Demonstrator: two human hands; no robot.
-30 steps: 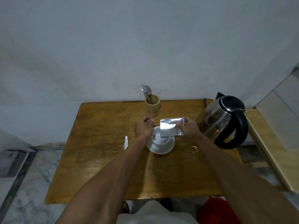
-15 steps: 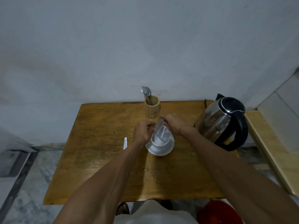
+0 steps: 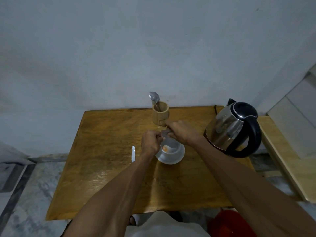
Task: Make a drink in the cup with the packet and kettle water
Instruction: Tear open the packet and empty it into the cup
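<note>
while both hands pinch the crinkled foil packet, orange powder dots the round white cup.

The picture is dim and a little grey, with soft light that makes only weak shadows on the wooden table. A bright reflection shows on the steel body of the kettle, and a faint shine lies on the table near its front edge. The wide lens bends the edges, and the hands look slightly blurred.
</note>
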